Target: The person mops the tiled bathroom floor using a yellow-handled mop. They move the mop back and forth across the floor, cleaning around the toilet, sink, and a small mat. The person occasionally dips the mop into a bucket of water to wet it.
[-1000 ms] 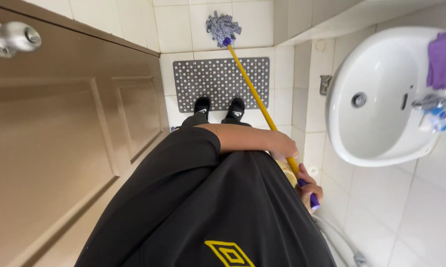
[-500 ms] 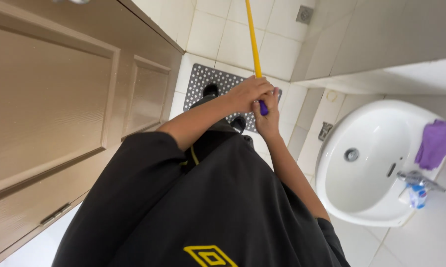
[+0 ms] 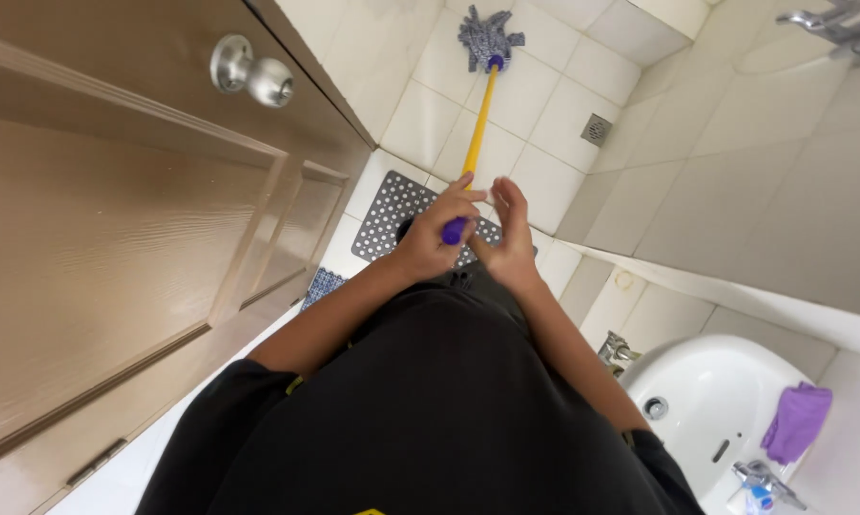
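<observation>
While the left hand (image 3: 430, 238) closes its fingers around the purple grip end of the mop handle (image 3: 477, 124), the right hand (image 3: 511, 234) rests open-palmed against it, fingers extended, gripping nothing firmly. Beyond both hands the yellow shaft runs out to the mop head (image 3: 489, 36), lying on the white tiled floor (image 3: 554, 114). Below the hands lies a grey perforated mat (image 3: 392, 205). Judged step: mopping stroke at full reach. The next move calls for a firmer two-handed grip.
</observation>
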